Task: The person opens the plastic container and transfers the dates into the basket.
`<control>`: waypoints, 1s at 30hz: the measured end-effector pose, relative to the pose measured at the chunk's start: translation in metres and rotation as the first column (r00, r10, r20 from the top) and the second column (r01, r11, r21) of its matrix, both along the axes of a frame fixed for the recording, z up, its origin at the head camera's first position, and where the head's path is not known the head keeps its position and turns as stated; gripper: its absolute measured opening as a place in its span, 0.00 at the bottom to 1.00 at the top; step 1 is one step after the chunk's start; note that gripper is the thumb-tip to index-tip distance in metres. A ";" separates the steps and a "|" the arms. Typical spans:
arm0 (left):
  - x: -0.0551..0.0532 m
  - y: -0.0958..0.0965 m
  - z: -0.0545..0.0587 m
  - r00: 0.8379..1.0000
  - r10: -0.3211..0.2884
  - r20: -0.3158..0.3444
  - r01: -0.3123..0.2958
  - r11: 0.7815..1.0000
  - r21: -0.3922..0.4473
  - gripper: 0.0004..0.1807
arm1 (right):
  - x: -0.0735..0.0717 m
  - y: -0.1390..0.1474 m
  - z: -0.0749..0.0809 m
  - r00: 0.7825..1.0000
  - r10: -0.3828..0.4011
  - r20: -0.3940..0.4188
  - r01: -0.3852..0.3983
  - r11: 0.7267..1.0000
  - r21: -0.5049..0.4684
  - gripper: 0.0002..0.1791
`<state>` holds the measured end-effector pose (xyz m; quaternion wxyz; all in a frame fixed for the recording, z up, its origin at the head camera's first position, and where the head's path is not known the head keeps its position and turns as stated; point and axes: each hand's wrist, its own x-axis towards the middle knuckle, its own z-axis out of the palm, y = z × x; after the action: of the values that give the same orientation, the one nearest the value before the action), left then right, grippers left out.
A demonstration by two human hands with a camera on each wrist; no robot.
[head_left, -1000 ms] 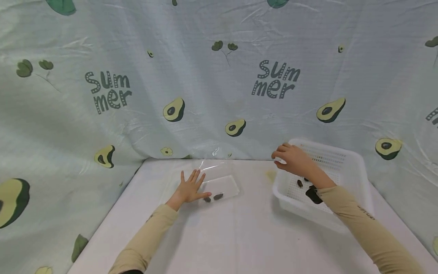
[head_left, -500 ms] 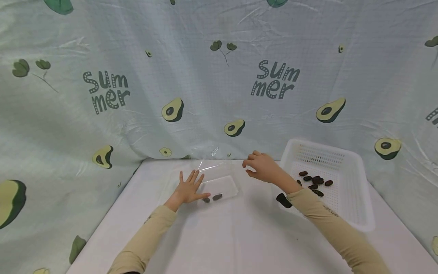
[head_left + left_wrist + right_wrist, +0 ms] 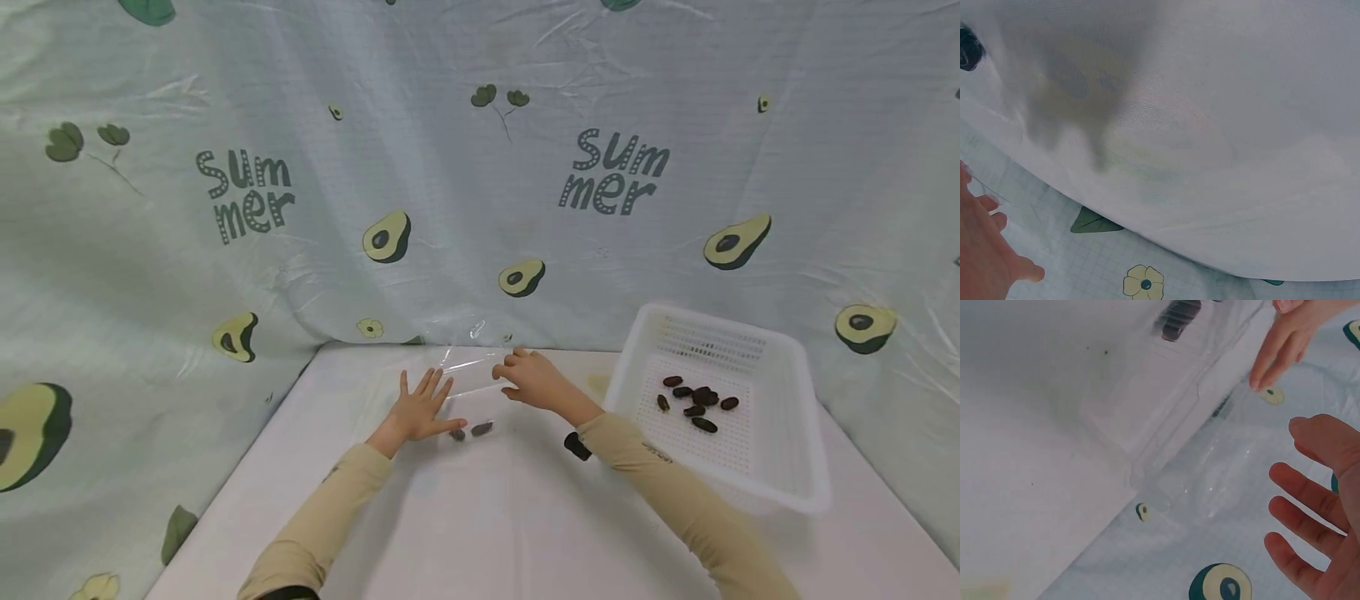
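Note:
A clear plastic box [image 3: 474,402] lies at the back of the table, its see-through lid [image 3: 471,360] raised toward the backdrop. Two dark, wrinkled, date-like fruits [image 3: 482,428] are in its front part; the right wrist view shows a dark fruit [image 3: 1182,317] through the plastic. My left hand [image 3: 414,417], fingers spread, rests at the box's left side, thumb close to one fruit. Near the right side of the box hovers my right hand [image 3: 534,382], fingers loosely bent. The right wrist view shows gaps between most of its fingers [image 3: 1310,487] and nothing visibly held.
A white perforated plastic basket [image 3: 813,467] stands at the right, with several dark date-like fruits [image 3: 703,425] on its bottom. Behind the white table [image 3: 465,533] hangs a printed backdrop [image 3: 435,167], which also closes off both sides.
My right hand has moved left from above the basket to the clear box, uncovering the fruits in the basket. The left hand has kept its place at the box.

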<state>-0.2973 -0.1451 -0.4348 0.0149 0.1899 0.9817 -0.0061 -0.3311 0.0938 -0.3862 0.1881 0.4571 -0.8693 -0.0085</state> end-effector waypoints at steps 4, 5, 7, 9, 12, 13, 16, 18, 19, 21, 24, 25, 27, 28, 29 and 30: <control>0.001 0.002 0.002 1.000 0.029 0.010 -0.029 0.998 -0.048 0.49 | -0.003 -0.011 -0.009 1.000 0.012 0.008 -0.012 0.998 0.058 0.09; 0.000 0.002 0.002 0.999 0.033 0.013 -0.032 0.998 -0.048 0.48 | -0.004 -0.014 -0.012 1.000 0.010 0.018 -0.011 0.997 0.083 0.09; -0.001 0.002 0.000 0.999 0.038 0.027 -0.037 0.999 -0.032 0.46 | -0.006 -0.019 -0.017 0.999 0.002 0.044 -0.009 0.990 0.139 0.10; -0.002 0.002 -0.001 0.998 0.044 0.043 -0.043 0.999 -0.023 0.45 | -0.008 -0.023 -0.022 0.997 -0.007 0.080 -0.008 0.981 0.194 0.11; -0.005 0.001 -0.002 0.997 0.058 0.055 -0.061 0.997 0.038 0.41 | -0.011 -0.029 -0.028 0.993 -0.012 0.115 -0.019 0.965 0.260 0.14; -0.005 0.000 -0.002 0.997 0.065 0.050 -0.067 0.996 0.055 0.40 | -0.012 -0.031 -0.030 0.992 -0.010 0.125 -0.024 0.962 0.272 0.15; -0.007 0.000 -0.002 0.997 0.074 0.003 -0.074 0.990 0.118 0.35 | -0.016 -0.036 -0.036 0.992 0.002 0.122 -0.039 0.953 0.299 0.18; -0.009 0.000 -0.002 0.997 0.075 -0.031 -0.070 0.989 0.130 0.33 | -0.019 -0.039 -0.040 0.994 0.011 0.113 -0.046 0.947 0.318 0.21; -0.010 0.001 -0.002 0.996 0.073 -0.047 -0.066 0.989 0.134 0.32 | -0.020 -0.040 -0.042 0.994 0.012 0.108 -0.047 0.943 0.329 0.22; -0.012 0.003 -0.002 0.995 0.076 -0.067 -0.066 0.989 0.134 0.31 | -0.021 -0.042 -0.044 0.995 0.011 0.098 -0.045 0.934 0.354 0.23; -0.014 0.008 -0.003 0.993 0.091 -0.079 -0.080 0.988 0.135 0.29 | -0.021 -0.046 -0.046 0.997 0.007 0.081 -0.039 0.917 0.396 0.21; -0.014 0.010 -0.004 0.991 0.100 -0.084 -0.087 0.986 0.141 0.28 | -0.020 -0.047 -0.046 0.997 0.006 0.078 -0.037 0.913 0.406 0.20; -0.015 0.013 -0.005 0.989 0.122 -0.084 -0.110 0.985 0.136 0.28 | -0.019 -0.049 -0.047 0.997 0.007 0.074 -0.037 0.909 0.415 0.18; -0.015 0.014 -0.005 0.987 0.135 -0.084 -0.123 0.983 0.132 0.28 | -0.019 -0.049 -0.047 0.997 0.009 0.072 -0.038 0.909 0.415 0.17; -0.015 0.015 -0.006 0.985 0.147 -0.085 -0.135 0.982 0.132 0.27 | -0.018 -0.050 -0.047 0.997 0.013 0.071 -0.041 0.910 0.414 0.15; -0.015 0.016 -0.006 0.983 0.159 -0.087 -0.146 0.980 0.134 0.27 | -0.018 -0.051 -0.047 0.997 0.021 0.068 -0.046 0.913 0.406 0.14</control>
<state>-0.3122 -0.1288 -0.4410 -0.0449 0.1139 0.9913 0.0484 -0.3490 0.0429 -0.4335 0.0617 0.5011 -0.8459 -0.1719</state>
